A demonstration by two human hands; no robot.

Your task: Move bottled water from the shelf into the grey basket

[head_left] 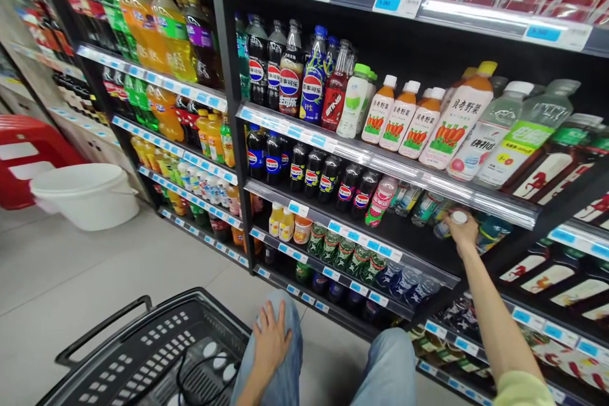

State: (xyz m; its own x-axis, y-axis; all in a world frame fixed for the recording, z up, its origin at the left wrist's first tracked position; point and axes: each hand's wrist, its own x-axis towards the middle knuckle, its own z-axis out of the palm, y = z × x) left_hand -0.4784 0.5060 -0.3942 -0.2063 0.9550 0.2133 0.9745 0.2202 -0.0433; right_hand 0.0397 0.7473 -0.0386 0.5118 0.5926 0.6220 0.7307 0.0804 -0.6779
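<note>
My right hand [464,233] reaches onto a middle shelf and is closed around a bottle with a white cap [459,217]. The hand and the shelf above hide most of that bottle. Just left of it on the same shelf stand clear bottles with blue-green labels [425,208], a pink-labelled bottle [381,201] and dark cola bottles [349,187]. My left hand [272,337] rests flat on my knee in blue jeans, its fingers spread and holding nothing.
A black shopping basket [200,297] with a raised handle stands on the floor at my left, with a dark cable inside. Farther left is a white tub [90,193] beside a red container [28,146]. Carrot-label bottles [412,117] line the shelf above my right hand.
</note>
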